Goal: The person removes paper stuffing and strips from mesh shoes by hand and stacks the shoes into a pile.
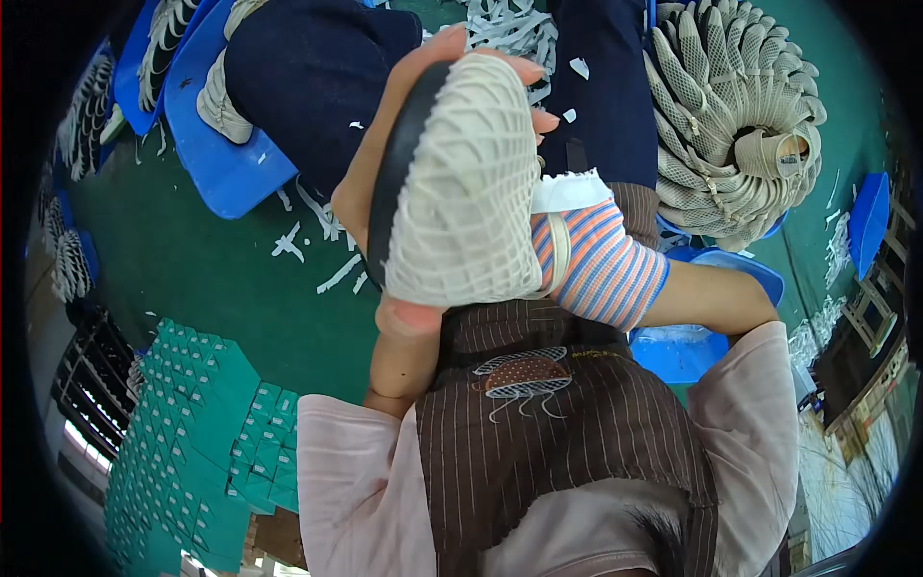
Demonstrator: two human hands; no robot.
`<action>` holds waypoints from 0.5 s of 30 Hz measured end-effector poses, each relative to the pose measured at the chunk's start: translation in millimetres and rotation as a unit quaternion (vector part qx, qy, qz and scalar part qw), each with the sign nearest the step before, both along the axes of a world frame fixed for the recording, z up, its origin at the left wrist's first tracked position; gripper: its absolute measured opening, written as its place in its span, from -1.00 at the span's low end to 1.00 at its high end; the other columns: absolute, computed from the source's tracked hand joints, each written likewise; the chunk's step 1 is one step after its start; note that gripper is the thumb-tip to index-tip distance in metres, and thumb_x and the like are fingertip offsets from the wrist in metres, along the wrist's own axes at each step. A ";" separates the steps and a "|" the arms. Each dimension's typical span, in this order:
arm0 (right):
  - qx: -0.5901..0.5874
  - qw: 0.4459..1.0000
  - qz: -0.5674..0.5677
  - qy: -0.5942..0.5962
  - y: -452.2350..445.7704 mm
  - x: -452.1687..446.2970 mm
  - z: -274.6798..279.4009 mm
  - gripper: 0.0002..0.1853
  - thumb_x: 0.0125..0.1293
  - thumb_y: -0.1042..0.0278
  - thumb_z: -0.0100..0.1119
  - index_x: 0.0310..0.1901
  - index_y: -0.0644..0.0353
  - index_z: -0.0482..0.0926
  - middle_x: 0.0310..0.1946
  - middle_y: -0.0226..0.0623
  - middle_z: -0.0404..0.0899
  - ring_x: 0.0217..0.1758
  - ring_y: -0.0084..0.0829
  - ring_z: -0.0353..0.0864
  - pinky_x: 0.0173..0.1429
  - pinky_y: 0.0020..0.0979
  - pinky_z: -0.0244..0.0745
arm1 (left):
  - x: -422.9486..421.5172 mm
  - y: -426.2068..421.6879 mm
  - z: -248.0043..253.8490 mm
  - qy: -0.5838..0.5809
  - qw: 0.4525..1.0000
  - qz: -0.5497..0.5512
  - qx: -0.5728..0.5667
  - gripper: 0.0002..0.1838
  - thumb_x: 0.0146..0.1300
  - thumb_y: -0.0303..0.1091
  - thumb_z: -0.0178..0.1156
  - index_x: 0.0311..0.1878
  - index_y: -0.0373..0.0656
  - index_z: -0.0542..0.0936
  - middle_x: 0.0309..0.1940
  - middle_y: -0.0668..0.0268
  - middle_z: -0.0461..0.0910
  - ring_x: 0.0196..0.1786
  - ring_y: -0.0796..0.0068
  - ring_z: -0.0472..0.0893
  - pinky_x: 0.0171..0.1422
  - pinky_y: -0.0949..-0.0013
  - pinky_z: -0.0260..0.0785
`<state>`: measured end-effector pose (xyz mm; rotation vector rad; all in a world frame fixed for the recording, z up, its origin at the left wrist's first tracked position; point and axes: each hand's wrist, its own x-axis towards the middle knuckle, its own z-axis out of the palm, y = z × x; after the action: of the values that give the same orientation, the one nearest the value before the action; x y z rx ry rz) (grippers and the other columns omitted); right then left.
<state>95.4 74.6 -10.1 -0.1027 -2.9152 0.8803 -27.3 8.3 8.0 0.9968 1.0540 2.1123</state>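
Observation:
A white mesh shoe [466, 183] with a dark sole [399, 173] is held up close to the camera, its surface slightly blurred. Wrapped round the sole side from the left is my left hand [361, 197], with fingertips showing past the shoe's far and right edges. My right forearm wears a striped cuff [606, 264] that runs up to the shoe's opening. The right hand itself is hidden in or behind the shoe. A thin pale strap [558, 248] and a white ragged-edged piece [572, 192] lie at the opening.
At the right, many mesh shoes [711, 106] form a ring in a blue container. Blue bins [226, 168] with more shoes stand at the left. White scraps [505, 34] litter the green floor [221, 260]. Stacked green boxes [183, 452] fill the lower left.

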 end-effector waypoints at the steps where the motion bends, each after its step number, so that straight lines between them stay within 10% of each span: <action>1: -0.008 1.000 -0.005 0.014 -1.1 -0.8 -8.3 -0.88 0.07 0.32 0.14 -0.43 0.17 0.51 -0.48 -0.26 0.53 -0.56 -0.23 0.43 -0.42 -0.30 0.39 | 0.0 -1.0 1.5 0.007 1.000 -0.006 -0.002 0.07 0.10 0.51 -0.17 0.44 -0.20 0.00 0.15 -0.28 0.30 -0.17 -0.08 0.59 -0.28 0.10 0.58; 15: -0.160 0.984 0.035 0.074 -1.9 6.1 -19.8 -0.82 0.00 0.25 0.24 -0.52 0.16 0.49 -0.69 -0.28 0.44 -0.69 -0.22 0.37 -0.50 -0.34 0.37 | -10.0 -27.9 7.6 0.009 1.000 0.018 0.012 -0.06 0.18 0.44 -0.23 0.44 -0.07 0.02 0.24 -0.21 0.22 0.08 -0.08 0.39 0.01 -0.10 0.30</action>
<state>101.5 72.6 -29.9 0.0428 -2.6323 1.3021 -37.2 -19.6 15.6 1.0175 1.0661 2.1537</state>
